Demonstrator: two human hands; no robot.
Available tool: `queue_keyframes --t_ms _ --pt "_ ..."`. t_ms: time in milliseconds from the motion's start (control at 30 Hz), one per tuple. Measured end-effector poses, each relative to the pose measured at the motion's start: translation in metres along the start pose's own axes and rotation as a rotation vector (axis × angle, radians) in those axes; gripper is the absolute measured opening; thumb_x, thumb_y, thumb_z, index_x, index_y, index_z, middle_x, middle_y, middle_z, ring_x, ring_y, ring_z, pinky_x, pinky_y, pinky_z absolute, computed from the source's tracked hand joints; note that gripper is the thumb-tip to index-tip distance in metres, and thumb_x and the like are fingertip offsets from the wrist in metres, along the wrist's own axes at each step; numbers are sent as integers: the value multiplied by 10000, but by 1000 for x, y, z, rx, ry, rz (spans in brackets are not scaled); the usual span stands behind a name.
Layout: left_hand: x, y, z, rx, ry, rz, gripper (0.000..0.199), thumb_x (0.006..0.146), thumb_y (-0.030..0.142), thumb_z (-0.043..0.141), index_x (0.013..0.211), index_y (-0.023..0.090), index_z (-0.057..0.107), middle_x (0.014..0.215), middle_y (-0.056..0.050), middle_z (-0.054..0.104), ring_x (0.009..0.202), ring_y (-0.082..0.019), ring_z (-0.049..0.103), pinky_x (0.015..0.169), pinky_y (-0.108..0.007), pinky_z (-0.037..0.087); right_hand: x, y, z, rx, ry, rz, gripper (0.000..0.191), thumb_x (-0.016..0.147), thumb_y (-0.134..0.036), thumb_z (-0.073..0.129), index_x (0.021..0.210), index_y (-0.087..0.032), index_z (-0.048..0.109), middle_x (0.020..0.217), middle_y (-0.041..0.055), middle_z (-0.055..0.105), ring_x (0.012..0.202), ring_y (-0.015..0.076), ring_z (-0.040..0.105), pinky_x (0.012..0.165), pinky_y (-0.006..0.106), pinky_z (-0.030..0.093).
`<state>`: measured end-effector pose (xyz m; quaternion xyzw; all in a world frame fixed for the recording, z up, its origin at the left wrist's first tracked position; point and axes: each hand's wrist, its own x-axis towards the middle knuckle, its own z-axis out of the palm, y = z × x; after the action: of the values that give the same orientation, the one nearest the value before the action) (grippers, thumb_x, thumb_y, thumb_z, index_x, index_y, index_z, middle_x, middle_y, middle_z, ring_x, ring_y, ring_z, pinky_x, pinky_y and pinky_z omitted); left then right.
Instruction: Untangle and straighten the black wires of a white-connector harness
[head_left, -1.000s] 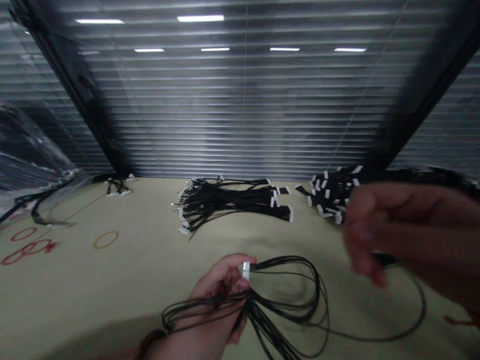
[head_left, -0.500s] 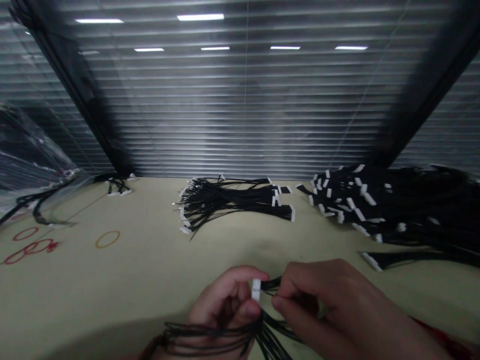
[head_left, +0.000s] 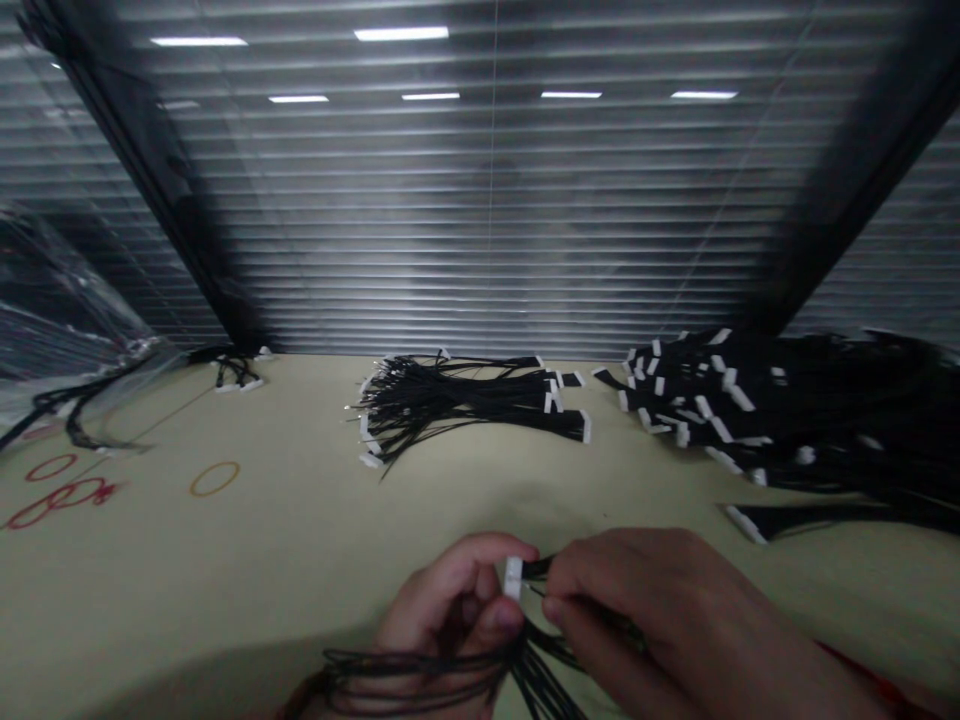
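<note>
A small white connector (head_left: 513, 578) is pinched between the thumb and forefinger of my left hand (head_left: 450, 610), at the bottom centre. Thin black wires (head_left: 405, 664) loop across that hand's palm, and more spread downward below its thumb. My right hand (head_left: 660, 610) is just right of the connector, thumb and forefinger closed on a thin black wire (head_left: 537, 592) whose tip points at the connector's right side. Other black wires run from the connector's upper part toward the right fingers.
A bundle of black cables with white connectors (head_left: 450, 392) lies at the table's middle back. A larger cable pile (head_left: 825, 400) fills the right. Red rubber bands (head_left: 67, 495), a yellow band (head_left: 215, 478) and clear plastic (head_left: 82, 310) are at left. Blinds (head_left: 465, 220) stand behind.
My right hand has moved slightly left, closer to the connector, with the wire between its fingers. My left hand has barely moved.
</note>
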<state>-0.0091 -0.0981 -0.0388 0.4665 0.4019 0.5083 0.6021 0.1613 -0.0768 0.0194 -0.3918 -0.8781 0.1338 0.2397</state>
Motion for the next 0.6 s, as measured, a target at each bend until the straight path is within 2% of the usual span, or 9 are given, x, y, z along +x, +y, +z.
queue_keyframes --t_ms 133,233,333,400,467,533,600 --pt "-2 0 -1 51 -20 8 315 768 487 624 956 238 667 579 53 395 373 -22 326 317 -123 257 -3 0 2 -108 74 -92 161 792 -110 462 731 -212 570 667 -38 596 593 136 552 549 265 376" --pt "-3 -1 -3 85 -66 1 292 797 464 602 961 233 674 581 45 400 390 -29 328 328 -123 268 -4 -1 3 -128 71 -127 167 793 -94 456 762 -213 569 688 -38 605 609 141 561 564 275 388" --pt "0 -6 -8 58 -133 28 262 815 431 595 974 237 671 592 47 393 386 -24 331 322 -119 260 0 -3 0 -162 41 -129 139 756 -82 516 757 -214 559 676 -43 590 589 143 547 537 273 378" --pt "4 -11 -11 5 -165 52 249 822 406 595 999 243 661 589 54 385 368 -18 335 312 -115 252 4 -1 -4 -233 55 -112 153 673 -79 594 761 -199 558 705 -20 586 619 169 549 550 289 388" --pt "7 -14 -13 -54 -184 64 245 837 385 584 1034 254 647 593 53 404 354 -14 344 301 -109 242 11 7 -8 -319 68 -71 268 578 -69 650 819 -163 577 810 40 597 744 231 562 643 355 425" --pt "9 -13 -13 -130 -238 69 238 857 376 557 1059 276 631 643 37 476 345 -6 348 292 -103 231 19 22 -8 -357 43 -35 346 555 -98 700 882 -129 591 900 91 592 851 278 545 744 427 420" --pt "10 -8 -12 -187 -321 87 222 873 352 539 1074 302 621 697 26 522 342 2 336 300 -105 235 28 42 -4 -324 -11 -19 361 597 -185 753 917 -129 595 924 89 592 877 266 541 790 426 411"
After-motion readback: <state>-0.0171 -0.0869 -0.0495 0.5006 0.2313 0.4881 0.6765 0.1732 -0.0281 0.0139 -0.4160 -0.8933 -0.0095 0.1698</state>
